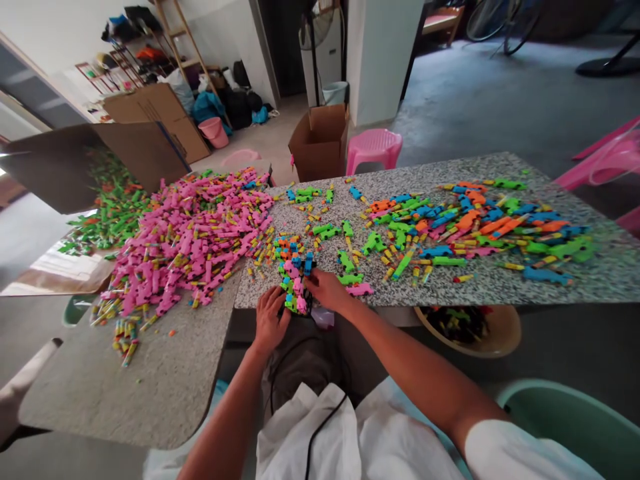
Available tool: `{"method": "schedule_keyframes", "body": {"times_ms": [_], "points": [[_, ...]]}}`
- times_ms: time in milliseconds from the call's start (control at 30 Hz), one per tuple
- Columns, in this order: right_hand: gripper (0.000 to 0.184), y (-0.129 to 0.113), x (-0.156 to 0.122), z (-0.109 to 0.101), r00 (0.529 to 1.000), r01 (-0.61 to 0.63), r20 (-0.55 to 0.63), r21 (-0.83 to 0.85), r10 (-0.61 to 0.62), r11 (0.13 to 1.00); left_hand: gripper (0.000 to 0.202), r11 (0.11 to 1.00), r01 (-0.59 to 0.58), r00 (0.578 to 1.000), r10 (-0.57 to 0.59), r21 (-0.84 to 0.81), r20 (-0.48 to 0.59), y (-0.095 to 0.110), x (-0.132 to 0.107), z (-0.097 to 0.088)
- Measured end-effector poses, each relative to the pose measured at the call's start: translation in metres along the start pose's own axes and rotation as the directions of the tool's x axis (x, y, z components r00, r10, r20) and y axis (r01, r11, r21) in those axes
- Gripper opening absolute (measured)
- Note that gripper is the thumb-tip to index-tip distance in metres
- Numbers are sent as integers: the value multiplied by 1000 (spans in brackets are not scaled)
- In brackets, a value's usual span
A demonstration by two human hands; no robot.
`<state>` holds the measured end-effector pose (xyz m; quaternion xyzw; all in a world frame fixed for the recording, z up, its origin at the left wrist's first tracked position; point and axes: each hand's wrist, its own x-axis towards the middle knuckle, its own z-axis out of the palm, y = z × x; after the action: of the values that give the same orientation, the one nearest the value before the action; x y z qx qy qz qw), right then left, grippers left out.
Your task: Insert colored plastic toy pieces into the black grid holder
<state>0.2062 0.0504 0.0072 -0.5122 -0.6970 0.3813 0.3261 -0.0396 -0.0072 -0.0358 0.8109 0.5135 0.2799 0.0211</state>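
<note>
My left hand [271,319] is curled at the near edge of the speckled table [500,283], its fingers closed on a cluster of small coloured plastic toy pieces [295,280]. From the right, my right hand [327,289] pinches the same cluster. The cluster mixes pink, green, blue and orange parts and hangs partly over the table edge. A lone pink piece [360,289] and a green piece [350,279] lie just right of my right hand.
A big heap of pink pieces [195,233] covers the left, with green pieces [107,213] spilling from a cardboard box [75,160]. Mixed coloured pieces [475,227] spread at right. A bowl of pieces [470,330] sits under the table. Pink stool [374,148] and open carton [320,140] stand behind.
</note>
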Motion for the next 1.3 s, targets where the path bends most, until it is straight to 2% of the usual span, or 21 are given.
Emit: {"method": "schedule_keyframes", "body": {"times_ms": [400, 767, 1033, 1133, 1233, 1300], "points": [[14, 2, -1, -2, 986, 154, 105, -254, -131, 955, 39, 1000, 0, 1000, -1, 10, 15, -3, -2, 2], [25, -3, 6, -3, 975, 162, 201, -361, -94, 918, 38, 1000, 6, 1000, -6, 9, 23, -1, -3, 0], [28, -18, 11, -7, 964, 154, 263, -431, -40, 889, 36, 1000, -5, 1000, 5, 19, 6, 0, 0, 0], [23, -20, 12, -28, 975, 105, 222, -431, -8, 896, 36, 1000, -15, 1000, 16, 25, -13, -2, 1, 1], [24, -9, 6, -76, 997, -71, -15, -477, 73, 876, 37, 1000, -17, 1000, 17, 20, -14, -5, 1, 3], [25, 4, -6, -120, 963, -264, -200, -544, 182, 797, 38, 1000, -14, 1000, 14, 15, -8, -6, 1, 4]]}}
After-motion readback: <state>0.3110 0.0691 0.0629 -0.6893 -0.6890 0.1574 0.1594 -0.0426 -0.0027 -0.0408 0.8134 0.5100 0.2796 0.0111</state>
